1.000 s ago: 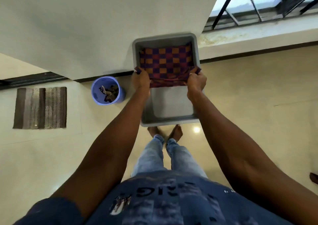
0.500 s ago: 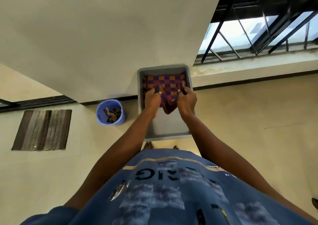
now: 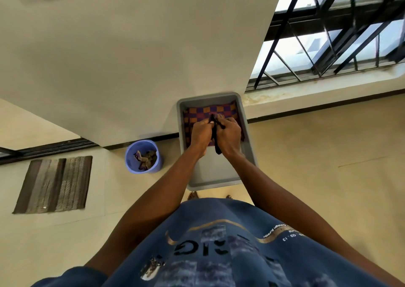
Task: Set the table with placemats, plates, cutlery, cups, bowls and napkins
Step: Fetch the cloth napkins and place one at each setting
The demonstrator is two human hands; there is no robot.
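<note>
Left hand [image 3: 200, 134] and right hand [image 3: 228, 134], together, pinch a woven checkered placemat [image 3: 210, 113] over a rectangular grey tub [image 3: 219, 172].

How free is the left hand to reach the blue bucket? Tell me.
Probably not yet: the left hand grips the checked cloth in the grey tub. The blue bucket stands beside the tub, unblocked, once that grip lets go.

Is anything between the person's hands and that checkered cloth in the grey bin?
Nothing visible: the left hand and right hand both grip the checkered cloth inside the grey bin.
</note>
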